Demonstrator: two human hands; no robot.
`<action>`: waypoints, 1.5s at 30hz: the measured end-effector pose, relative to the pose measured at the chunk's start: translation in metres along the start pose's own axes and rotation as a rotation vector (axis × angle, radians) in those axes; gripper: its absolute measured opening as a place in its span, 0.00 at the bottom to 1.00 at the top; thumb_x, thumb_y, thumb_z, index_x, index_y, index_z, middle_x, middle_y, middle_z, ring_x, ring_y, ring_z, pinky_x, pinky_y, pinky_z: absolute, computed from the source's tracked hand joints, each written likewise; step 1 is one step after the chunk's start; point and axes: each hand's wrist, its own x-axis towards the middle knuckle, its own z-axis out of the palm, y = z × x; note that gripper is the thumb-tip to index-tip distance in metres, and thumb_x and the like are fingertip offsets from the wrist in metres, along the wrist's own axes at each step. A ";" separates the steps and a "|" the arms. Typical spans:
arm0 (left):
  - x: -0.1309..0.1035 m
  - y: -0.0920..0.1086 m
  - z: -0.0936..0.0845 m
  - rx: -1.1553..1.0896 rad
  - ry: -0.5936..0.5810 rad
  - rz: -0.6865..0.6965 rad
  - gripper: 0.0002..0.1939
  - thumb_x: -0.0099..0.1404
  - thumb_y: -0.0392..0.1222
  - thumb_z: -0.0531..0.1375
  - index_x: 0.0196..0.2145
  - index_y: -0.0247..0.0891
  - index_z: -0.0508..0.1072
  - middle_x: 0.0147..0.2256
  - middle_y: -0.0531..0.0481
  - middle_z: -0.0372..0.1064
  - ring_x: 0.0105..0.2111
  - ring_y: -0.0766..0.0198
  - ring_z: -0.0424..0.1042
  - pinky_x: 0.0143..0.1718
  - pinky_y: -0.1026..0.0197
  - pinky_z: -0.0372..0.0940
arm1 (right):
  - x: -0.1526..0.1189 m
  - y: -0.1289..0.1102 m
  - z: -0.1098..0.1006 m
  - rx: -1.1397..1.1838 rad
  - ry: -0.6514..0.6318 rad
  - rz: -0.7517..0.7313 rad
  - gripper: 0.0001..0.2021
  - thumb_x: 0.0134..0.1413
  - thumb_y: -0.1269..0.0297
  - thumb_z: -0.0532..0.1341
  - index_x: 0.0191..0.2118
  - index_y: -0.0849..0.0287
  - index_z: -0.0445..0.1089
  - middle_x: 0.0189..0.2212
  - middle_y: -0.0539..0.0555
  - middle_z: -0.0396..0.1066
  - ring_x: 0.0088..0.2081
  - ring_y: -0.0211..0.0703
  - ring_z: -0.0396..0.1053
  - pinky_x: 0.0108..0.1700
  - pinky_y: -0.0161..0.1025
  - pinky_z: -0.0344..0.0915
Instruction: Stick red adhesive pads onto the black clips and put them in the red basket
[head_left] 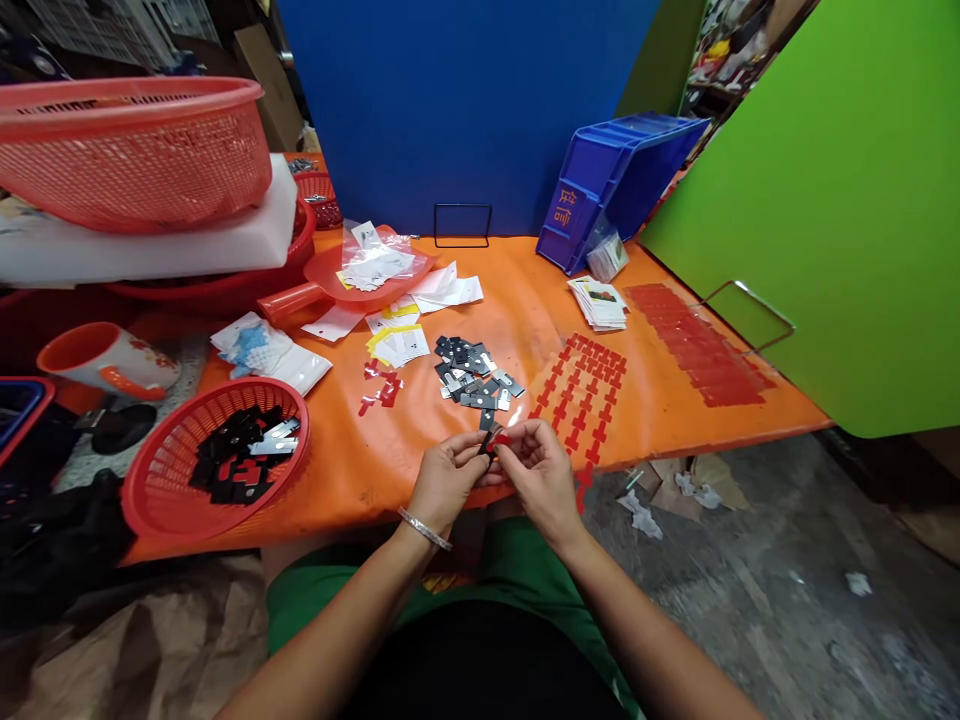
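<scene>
Over the table's front edge, my left hand (442,482) pinches a small black metal plate (486,441). My right hand (541,474) is closed on a small red piece (502,439), pressed against that plate; the fingers partly hide both. Just beyond the hands lies a loose pile of black and silver metal plates (477,376). Rows of red T-shaped pieces (574,397) are laid out to the right of the pile, and a small cluster of red pieces (384,386) lies to its left. A red basket (142,500) at the left holds black and silver plates, some with red on them.
On the orange table (660,440) are a red dustpan (315,292) with papers, a stack of cards (600,303), a blue bin (574,200), a floral mug (112,360) and a red strip sheet (697,345). Blue (465,100) and green (825,230) boards stand behind and right.
</scene>
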 end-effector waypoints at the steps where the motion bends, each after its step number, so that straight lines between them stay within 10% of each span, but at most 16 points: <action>1: 0.000 0.000 0.000 0.002 0.000 0.001 0.13 0.52 0.24 0.60 0.37 0.28 0.71 0.29 0.46 0.76 0.23 0.66 0.74 0.28 0.64 0.73 | 0.000 0.000 0.000 -0.004 -0.001 -0.002 0.07 0.50 0.66 0.62 0.33 0.56 0.62 0.27 0.47 0.65 0.27 0.36 0.65 0.28 0.33 0.65; 31: 0.003 -0.011 -0.005 0.095 -0.006 0.165 0.17 0.50 0.42 0.66 0.36 0.29 0.73 0.27 0.46 0.76 0.26 0.61 0.76 0.30 0.62 0.72 | -0.005 -0.012 -0.003 -0.375 0.093 -0.257 0.03 0.55 0.65 0.58 0.35 0.56 0.67 0.45 0.57 0.58 0.34 0.40 0.65 0.33 0.39 0.67; 45: -0.004 -0.007 0.004 0.092 0.020 0.115 0.15 0.50 0.38 0.66 0.36 0.28 0.73 0.26 0.46 0.75 0.26 0.61 0.76 0.29 0.62 0.72 | 0.008 -0.020 -0.007 -0.247 0.071 -0.059 0.07 0.48 0.61 0.62 0.26 0.57 0.64 0.30 0.51 0.63 0.30 0.39 0.63 0.26 0.33 0.60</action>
